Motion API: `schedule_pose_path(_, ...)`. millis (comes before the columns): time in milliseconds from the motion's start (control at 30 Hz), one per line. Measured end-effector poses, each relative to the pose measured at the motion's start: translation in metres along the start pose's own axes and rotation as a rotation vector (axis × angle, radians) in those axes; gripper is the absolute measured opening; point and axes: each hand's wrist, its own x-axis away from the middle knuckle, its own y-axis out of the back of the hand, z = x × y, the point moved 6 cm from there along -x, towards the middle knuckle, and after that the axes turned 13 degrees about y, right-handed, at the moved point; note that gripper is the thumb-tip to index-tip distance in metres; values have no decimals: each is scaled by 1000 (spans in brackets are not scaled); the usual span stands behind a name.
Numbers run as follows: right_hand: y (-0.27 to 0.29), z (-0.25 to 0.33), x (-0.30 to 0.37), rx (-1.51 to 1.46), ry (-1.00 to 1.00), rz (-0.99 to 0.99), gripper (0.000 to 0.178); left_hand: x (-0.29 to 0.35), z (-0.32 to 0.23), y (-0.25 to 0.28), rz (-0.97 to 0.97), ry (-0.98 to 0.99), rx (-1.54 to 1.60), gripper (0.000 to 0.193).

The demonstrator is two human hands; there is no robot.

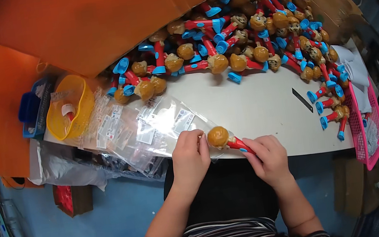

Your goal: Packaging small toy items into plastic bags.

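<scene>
My right hand (pixel 269 159) grips the red lower part of a toy figure (pixel 219 136) that has a round, glossy brown head. The figure is tilted, its head pointing left toward my other hand. Just left of that head, my left hand (pixel 192 156) is closed with thumb and fingers together; what they hold, if anything, is hidden. Beyond it lie clear plastic bags (pixel 159 125) with white printed labels, spread over the near left of the table. A large pile of similar toy figures (pixel 218 63), red with brown heads and blue bases, covers the back and right.
A yellow basket (pixel 52 119) and a blue bin (pixel 28 108) stand at the left. A black flat strip (pixel 302 100) lies on the white table (pixel 255 104). A pink basket (pixel 356 129) is at the right edge. Orange board (pixel 89 26) rises behind the pile.
</scene>
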Motion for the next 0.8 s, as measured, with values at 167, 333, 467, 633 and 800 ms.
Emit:
schedule_pose_path(167,2,2,12,160,254,-42,40,0,-3,3,-19,0,9,5)
schedule_pose_path(333,-1,-3,14,230,308,-43,43,-2,-3,2,-8,-8,16,5)
schedule_pose_path(467,-5,-3,14,212,295,-27,43,-2,-12,1,9,5,38,4)
schedule_pose_path(633,-5,-6,17,227,191,-101,45,-1,-21,-5,101,44,55,9)
schedule_pose_path(800,-11,-5,17,197,83,-172,44,13,-30,-15,11,-227,-20,10)
